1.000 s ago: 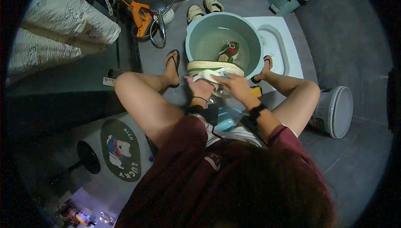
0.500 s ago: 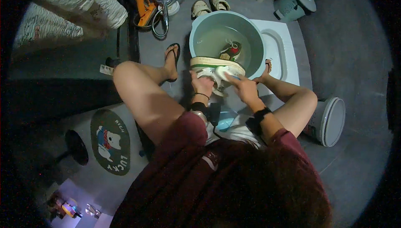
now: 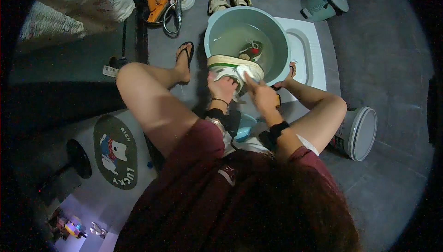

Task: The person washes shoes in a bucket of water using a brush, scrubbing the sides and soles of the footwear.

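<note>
A pale green-grey basin (image 3: 284, 53) of cloudy water stands in front of me, between my feet. A dark shoe (image 3: 251, 50) with white laces and a red patch lies partly under the water. Over the near rim, tipped on its side, is a white sneaker (image 3: 230, 61) with a green stripe along its sole. My left hand (image 3: 222, 87) is closed on the sneaker's upper near its opening. My right hand (image 3: 264, 97) grips a brush (image 3: 243, 71) whose white head rests against the sneaker's side; its handle is mostly hidden by my fingers.
A white squat toilet (image 3: 314, 51) lies right of the basin, with a lidded bin (image 3: 323, 3) behind. Pale sandals (image 3: 218, 3) sit beyond the basin. A hand shower (image 3: 179, 10) hangs at far left. A lidded bucket (image 3: 362, 134) is at right, an oval mat (image 3: 115, 153) at left.
My right hand and the brush have shifted slightly along the sneaker's side. My left hand still holds the sneaker over the rim. The whole view has moved a little.
</note>
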### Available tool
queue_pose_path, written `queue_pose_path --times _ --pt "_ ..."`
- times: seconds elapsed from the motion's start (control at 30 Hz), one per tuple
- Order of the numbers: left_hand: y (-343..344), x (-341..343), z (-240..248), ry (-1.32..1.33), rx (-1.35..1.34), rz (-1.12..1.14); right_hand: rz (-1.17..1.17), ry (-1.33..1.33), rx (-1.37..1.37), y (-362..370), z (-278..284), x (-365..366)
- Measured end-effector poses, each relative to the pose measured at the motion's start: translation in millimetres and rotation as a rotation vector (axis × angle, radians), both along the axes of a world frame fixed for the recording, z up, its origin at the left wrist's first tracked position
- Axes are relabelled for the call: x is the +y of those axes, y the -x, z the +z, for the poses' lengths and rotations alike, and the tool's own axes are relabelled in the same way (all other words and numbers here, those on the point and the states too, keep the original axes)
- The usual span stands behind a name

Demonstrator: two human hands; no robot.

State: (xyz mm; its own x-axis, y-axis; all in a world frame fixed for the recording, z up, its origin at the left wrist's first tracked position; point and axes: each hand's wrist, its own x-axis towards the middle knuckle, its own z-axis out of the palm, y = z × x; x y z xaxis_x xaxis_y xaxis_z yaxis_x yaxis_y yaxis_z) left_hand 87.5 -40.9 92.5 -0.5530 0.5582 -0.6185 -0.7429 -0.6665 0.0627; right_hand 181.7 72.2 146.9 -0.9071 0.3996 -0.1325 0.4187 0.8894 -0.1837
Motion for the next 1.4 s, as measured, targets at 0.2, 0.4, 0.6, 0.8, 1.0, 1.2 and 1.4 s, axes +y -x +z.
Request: queue_pose_path --times 0.2,0.4,0.6,0.8,1.0,1.2,1.4 --pt "-2 4 -7 0.075 0.152 0.153 0.304 -0.020 0.138 31 11 -33" --pt "4 3 -11 0.045 -0.131 0.009 0.082 0.034 0.018 27 16 -23" --pt "2 3 -1 -0.030 -0.001 0.065 0.170 -0.006 -0.033 38 24 -14" --pt "1 3 5 0.001 0.042 0.038 0.236 0.036 0.153 33 4 -32" --pt "5 -7 0 -0.029 -0.028 0.014 0.042 0.177 0.173 6 3 -7" --pt "3 -1 -3 -0.037 0.091 -0.061 -0.101 0.263 0.315 -15 -28 -5" --pt "10 11 -23 0.257 0.441 -0.236 -0.046 0.306 0.227 -7 -14 -26"
